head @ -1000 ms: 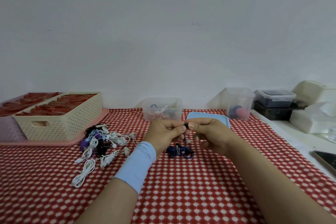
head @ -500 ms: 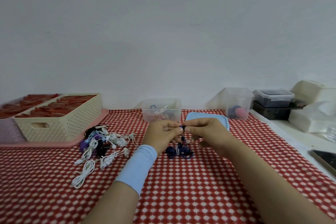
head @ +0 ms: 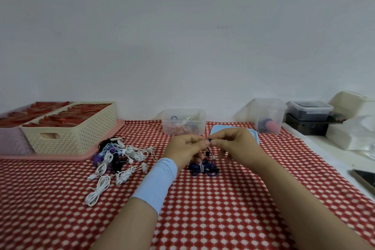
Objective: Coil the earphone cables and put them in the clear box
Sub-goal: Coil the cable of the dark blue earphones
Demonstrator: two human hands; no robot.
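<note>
Left hand: we see the left hand point(head: 187, 148) raised over the cloth point(head: 223, 209), thumb and forefinger pinching one end of the blue cable point(head: 204, 168).
Right hand: the right hand point(head: 233, 145) meets it fingertip to fingertip and pinches the same end; its other fingers are curled under.
Cable: the bulk is a bundle lying on the cloth just below both hands, with a white tie round its middle. A strand runs up to the pinch and a dark earbud point(head: 207, 154) hangs between.
Box: we have the clear box point(head: 183, 122) beyond the hands near the wall, open, with a few coiled sets inside. The cable is outside it.
Lid: a blue lid point(head: 215, 129) lies just right of the box, partly hidden by the right hand.
Pile: white and dark earphones point(head: 119, 156) lie heaped left of the hands, beside the cream basket point(head: 77, 134).
Wrist: a pale blue band point(head: 156, 182) wraps the left wrist.
</note>
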